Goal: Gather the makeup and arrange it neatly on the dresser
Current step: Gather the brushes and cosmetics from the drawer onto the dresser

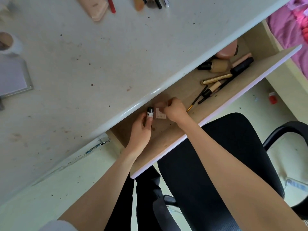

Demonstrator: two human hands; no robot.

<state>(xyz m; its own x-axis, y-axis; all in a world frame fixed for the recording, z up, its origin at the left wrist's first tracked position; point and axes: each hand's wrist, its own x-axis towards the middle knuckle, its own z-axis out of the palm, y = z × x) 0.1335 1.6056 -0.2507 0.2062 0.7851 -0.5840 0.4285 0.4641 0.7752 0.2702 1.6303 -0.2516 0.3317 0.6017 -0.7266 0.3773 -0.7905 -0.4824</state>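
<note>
we take this for a bedroom at home: a white dresser top (100, 64), scuffed and speckled, has an open drawer (183, 130) of loose cosmetics, among them a foundation bottle (216, 65), a gold tube (216, 79) and thin brushes (198, 97). more brushes (150, 3) lie on top, near a small mirror (13, 77). a black office chair (216, 155) stands beside it, and rumpled pink bedding (286, 30) fills the corner
</note>
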